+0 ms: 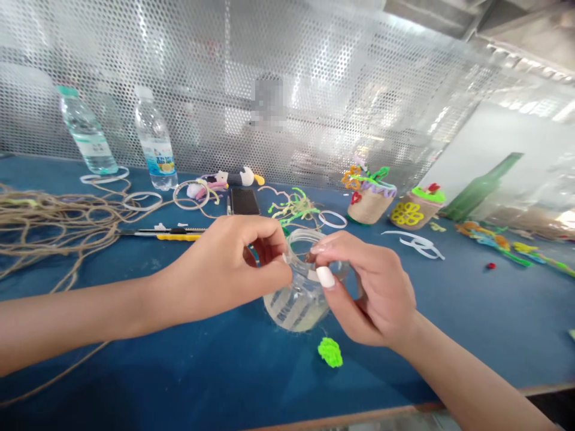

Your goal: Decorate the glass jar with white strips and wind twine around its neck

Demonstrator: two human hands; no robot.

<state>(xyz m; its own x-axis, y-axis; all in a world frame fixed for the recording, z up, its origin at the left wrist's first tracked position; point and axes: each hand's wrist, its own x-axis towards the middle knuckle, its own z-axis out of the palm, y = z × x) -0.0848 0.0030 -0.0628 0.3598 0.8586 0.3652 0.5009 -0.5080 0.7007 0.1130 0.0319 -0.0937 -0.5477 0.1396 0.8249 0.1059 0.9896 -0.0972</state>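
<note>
Between the hands, head cam: a clear plastic jar with printed lettering on its side, sitting tilted, white strip at the rim. Can't tell if its base touches the blue table.
Left hand: clamped on the jar's rim from the left, fingertips pinching the edge.
Right hand: clamped on the rim from the right, a white-nailed finger on the outside.
Just below the right hand: a little green pipe-cleaner tuft, not touching anything.
Left of the left hand: a big loose pile of jute twine.
Just past the left hand: a yellow utility knife and a black phone.
Further past the hands: two water bottles, white plastic rings, and a green pipe-cleaner tangle.
Past the right hand: two twine-wrapped pots, a green glass bottle.
</note>
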